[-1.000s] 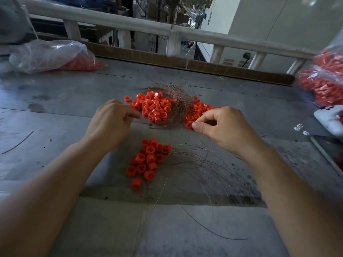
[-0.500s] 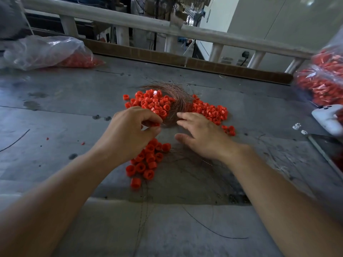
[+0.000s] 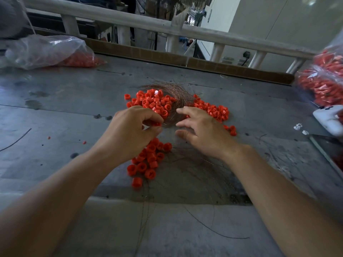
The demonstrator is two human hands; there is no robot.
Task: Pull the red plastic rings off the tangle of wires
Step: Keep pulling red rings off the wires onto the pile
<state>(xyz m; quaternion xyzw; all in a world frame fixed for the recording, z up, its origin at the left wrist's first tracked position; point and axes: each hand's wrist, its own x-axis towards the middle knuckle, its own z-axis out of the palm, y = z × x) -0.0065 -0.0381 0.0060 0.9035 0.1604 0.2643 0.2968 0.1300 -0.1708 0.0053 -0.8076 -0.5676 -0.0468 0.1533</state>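
The left hand [image 3: 130,134] is curled, with thumb and forefinger pinching one red ring [image 3: 157,124] just at the near edge of the tangle of wires [image 3: 178,93]. The right hand [image 3: 202,130] is spread wide and holds nothing. Its fingers reach toward the near side of the tangle, but whether they touch the strands is not clear. The tangle lies on the grey table [image 3: 55,108] just beyond both hands, a brown nest of thin wire.

A heap of rings [image 3: 154,102] sits on the left part of the tangle, right above the left hand. A second spread of rings [image 3: 213,110] lies to the right of the tangle, partly behind the right hand. A loose pile of rings [image 3: 148,160] lies on the table below the left hand, touching a thin fan of stray wires [image 3: 189,169] under the right wrist.

Far left lies a clear bag [image 3: 46,52] with red pieces inside. Another full bag [image 3: 323,80] is at the right edge, with a white device [image 3: 328,119] in front of it.
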